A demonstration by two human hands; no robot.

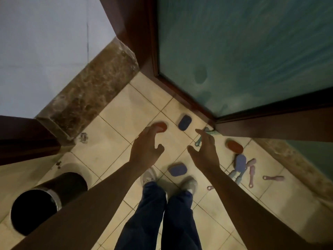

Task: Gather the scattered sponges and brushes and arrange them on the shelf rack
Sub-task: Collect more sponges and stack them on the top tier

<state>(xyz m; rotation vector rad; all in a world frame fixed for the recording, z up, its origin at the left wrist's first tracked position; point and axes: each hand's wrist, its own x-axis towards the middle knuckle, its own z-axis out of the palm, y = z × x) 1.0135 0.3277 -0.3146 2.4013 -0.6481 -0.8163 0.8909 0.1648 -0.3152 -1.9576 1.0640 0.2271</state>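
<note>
Sponges and brushes lie scattered on the tiled floor point(115, 127). An orange sponge point(160, 125) lies just past the fingers of my left hand point(146, 147), which hovers empty with fingers loosely spread. A blue sponge point(184, 122) lies near the door frame, another blue sponge point(177, 169) by my feet. My right hand point(203, 150) is empty too, fingers relaxed, above a green brush point(199, 141). To the right lie a second orange sponge point(234, 146), a blue brush point(239, 164) and several pink brushes point(273, 178).
A dark round bin point(34, 212) stands at the lower left. A frosted glass door point(243, 51) in a dark wooden frame fills the upper right. A marble threshold point(93, 83) runs along the left. My legs and shoes point(149, 175) are at the bottom centre. No shelf rack is in view.
</note>
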